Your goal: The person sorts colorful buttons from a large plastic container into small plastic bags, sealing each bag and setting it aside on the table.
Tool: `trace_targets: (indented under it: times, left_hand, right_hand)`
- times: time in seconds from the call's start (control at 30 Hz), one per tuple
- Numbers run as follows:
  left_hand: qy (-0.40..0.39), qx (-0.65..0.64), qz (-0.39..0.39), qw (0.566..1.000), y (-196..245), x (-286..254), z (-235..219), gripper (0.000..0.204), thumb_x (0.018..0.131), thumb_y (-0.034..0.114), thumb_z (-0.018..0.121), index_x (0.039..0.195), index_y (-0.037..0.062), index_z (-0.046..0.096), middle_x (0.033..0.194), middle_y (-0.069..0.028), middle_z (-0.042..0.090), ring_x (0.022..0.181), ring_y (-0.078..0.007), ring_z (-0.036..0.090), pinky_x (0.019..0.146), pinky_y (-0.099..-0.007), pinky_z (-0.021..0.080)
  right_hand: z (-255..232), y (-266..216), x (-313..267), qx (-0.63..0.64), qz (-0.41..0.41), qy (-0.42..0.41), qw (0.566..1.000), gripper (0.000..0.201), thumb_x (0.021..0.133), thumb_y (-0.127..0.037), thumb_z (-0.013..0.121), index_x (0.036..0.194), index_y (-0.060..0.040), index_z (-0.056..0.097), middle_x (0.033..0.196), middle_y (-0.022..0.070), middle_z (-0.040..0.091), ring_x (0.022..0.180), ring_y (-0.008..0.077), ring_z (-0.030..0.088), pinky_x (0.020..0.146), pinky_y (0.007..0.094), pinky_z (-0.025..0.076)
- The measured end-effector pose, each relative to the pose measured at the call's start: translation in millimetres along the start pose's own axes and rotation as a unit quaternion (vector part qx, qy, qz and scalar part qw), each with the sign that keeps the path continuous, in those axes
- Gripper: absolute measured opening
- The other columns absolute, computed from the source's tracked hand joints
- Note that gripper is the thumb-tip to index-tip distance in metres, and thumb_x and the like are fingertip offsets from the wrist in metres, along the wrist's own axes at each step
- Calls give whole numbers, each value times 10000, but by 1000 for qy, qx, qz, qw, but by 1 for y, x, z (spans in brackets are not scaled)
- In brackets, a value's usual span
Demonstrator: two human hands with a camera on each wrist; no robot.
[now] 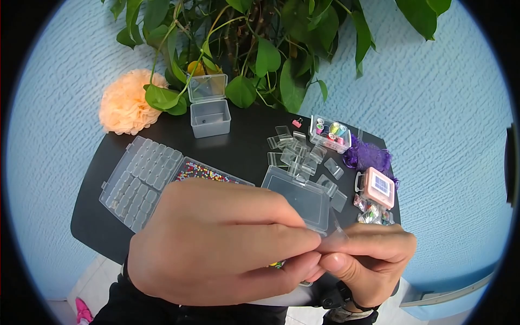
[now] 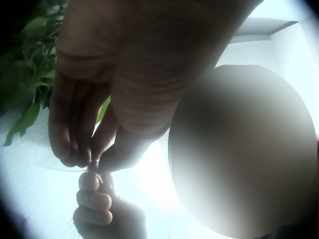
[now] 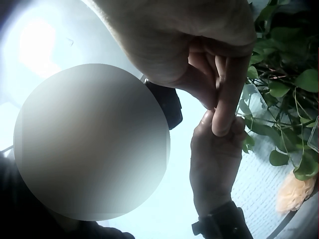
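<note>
Fingertips of my left hand [image 1: 216, 244] and right hand [image 1: 374, 260] meet low in the head view, right of centre. Between them sits a small clear plastic piece [image 1: 336, 236], thin and see-through, its lower part hidden by the fingers. My right thumb and curled index finger pinch it from the right, while the left fingertips grip at its left edge. The left wrist view has the left hand [image 2: 114, 74] above the right. Under the left hand a clear container with colourful contents is mostly covered; its flat clear lid [image 1: 298, 197] stands open behind the fingers.
Loose clear plastic pieces [image 1: 303, 154] lie behind the lid. To the left is a compartment case [image 1: 142, 179] beside colourful beads [image 1: 203, 170]. An open clear box [image 1: 211, 120], a box of small coloured items [image 1: 330, 134], purple mesh [image 1: 368, 155] and a pink case [image 1: 376, 188] surround them.
</note>
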State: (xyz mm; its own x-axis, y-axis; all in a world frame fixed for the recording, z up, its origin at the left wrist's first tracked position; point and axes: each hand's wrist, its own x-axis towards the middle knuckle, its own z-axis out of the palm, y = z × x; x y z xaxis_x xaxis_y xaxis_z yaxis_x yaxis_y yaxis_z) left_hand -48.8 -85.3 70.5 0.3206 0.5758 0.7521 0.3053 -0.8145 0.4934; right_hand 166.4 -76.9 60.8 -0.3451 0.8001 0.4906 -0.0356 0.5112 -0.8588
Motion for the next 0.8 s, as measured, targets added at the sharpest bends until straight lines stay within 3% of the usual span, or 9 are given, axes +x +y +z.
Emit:
trace_targets:
  times: [0.13, 0.2, 0.3, 0.63, 0.7, 0.8]
  left_hand:
    - [-11, 36, -21, 999, 5, -1, 0, 201, 677, 10, 811, 868, 24, 751, 762, -51, 695, 561, -126, 659, 472, -212, 494]
    - [-27, 94, -74, 992, 9, -2, 2, 180, 676, 5, 793, 843, 52, 746, 746, -17, 692, 546, -121, 651, 468, -212, 486]
    - [-33, 130, -99, 986, 14, -3, 4, 167, 669, 10, 783, 820, 64, 735, 735, -8, 689, 548, -130, 653, 463, -220, 485]
    - [-52, 93, -102, 989, 16, -2, 0, 136, 738, 47, 770, 867, 60, 728, 782, -27, 705, 609, -154, 679, 511, -247, 520]
    - [-47, 106, -131, 985, 19, -3, 4, 144, 742, 42, 761, 880, 54, 724, 802, -29, 706, 628, -160, 683, 529, -259, 533]
    - [-29, 134, -112, 984, 17, -4, 9, 158, 737, 29, 758, 889, 53, 720, 821, -28, 708, 640, -165, 683, 536, -268, 539]
  right_hand:
    - [11, -8, 1, -23, 29, 34, 999, 162, 801, -43, 784, 879, 91, 736, 714, 195, 706, 587, 200, 675, 533, 261, 515]
    - [15, -10, 4, -132, -19, 28, 991, 166, 783, -53, 784, 855, 89, 736, 687, 173, 697, 577, 186, 669, 529, 247, 499]
    - [18, -11, 5, -204, -22, 26, 978, 175, 771, -70, 784, 844, 83, 737, 671, 152, 691, 564, 170, 658, 519, 234, 476]
    - [21, -8, 0, -228, -71, 52, 970, 144, 769, -40, 769, 855, 72, 738, 672, 140, 694, 547, 163, 651, 508, 222, 470]
    - [23, -6, 0, -247, -89, 56, 963, 122, 773, 2, 748, 868, 77, 735, 678, 148, 699, 552, 170, 660, 515, 223, 481]
    - [25, -1, -1, -252, -110, 58, 960, 121, 769, 32, 736, 878, 84, 731, 689, 158, 704, 560, 178, 669, 519, 226, 490]
